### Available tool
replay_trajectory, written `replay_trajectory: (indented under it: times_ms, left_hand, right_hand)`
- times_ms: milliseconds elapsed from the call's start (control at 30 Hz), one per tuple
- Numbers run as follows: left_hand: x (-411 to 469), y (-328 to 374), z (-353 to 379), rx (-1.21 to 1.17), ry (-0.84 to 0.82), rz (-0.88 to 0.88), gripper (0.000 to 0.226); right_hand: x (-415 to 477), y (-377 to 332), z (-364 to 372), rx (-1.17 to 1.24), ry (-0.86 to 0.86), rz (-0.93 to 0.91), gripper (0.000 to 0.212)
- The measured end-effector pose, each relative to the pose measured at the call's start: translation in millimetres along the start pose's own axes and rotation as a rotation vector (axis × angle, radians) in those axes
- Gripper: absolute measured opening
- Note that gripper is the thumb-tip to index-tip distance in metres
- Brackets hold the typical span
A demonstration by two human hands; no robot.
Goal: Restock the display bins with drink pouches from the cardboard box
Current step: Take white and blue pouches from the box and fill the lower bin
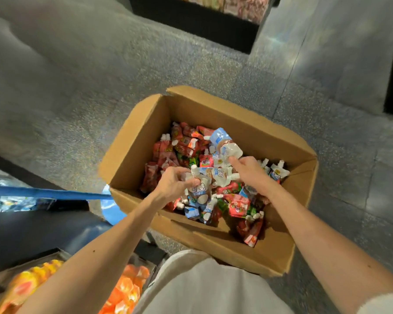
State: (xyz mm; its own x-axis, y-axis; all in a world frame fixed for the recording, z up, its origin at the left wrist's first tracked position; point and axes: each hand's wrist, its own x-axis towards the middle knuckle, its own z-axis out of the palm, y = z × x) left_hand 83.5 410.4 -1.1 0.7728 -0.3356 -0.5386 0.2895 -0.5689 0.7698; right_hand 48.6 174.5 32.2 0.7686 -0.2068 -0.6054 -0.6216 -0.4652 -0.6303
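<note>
Two hands are down in the cardboard box point(213, 248), which sits open on the speckled grey floor point(123, 75) right in front of the person, as far as I can tell. The box is a jumble of drink pouches point(186, 143), mostly red ones with some blue-and-white ones mixed in. The left hand point(174, 184) has its fingers curled around the top of a white pouch point(199, 192), lifted a bit above the pile. The right hand point(247, 171) has its fingers closed on a couple of pale-blue pouches point(225, 146) that stick up toward the far wall of the box. No real surface here, just floor tiles all round. The flaps are folded out, so the box's top is wide open, and there's bare floor to the left, right and beyond it. A dark display stand point(197, 26) sits at the far end of the aisle, well apart from the box. Just beside the box on the near left there's a bin of orange pouches point(123, 288), plus a dark bin with a blue strip point(43, 192) along its edge, its end nearly touching the box's left corner.
</note>
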Motion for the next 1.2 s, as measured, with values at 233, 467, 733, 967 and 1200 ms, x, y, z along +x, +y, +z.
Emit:
replay_trajectory:
  times_ms: [233, 467, 733, 967, 1200]
  left_hand:
    - [-43.7, 30.1, -33.4, -0.062, 0.122, 0.163, 0.006]
    - [-92.4, 45.6, -51.2, -0.067, 0.283, 0.299, 0.015]
    - [-230.9, 43.6, -106.0, -0.008, 0.417, 0.571, 0.024]
    - [-382.4, -8.4, -148.4, -0.228, 0.582, 0.582, 0.01]
    - [-492.2, -62.4, -156.6, -0.325, 0.936, 0.446, 0.01]
  right_hand:
    - [-24.3, -25.3, -2.3, 0.335, -0.071, 0.11, 0.029]
    - [-71.1, -72.2, 30.6, 0.864, 0.038, 0.081, 0.025]
    - [-142.0, -157.9, 91.9, 0.484, 0.329, -0.231, 0.04]
    - [-230.0, -220.8, 157.3, 0.213, 0.22, -0.705, 0.041]
    - [-309.6, -245.8, 239.3, -0.149, -0.292, -1.077, 0.053]
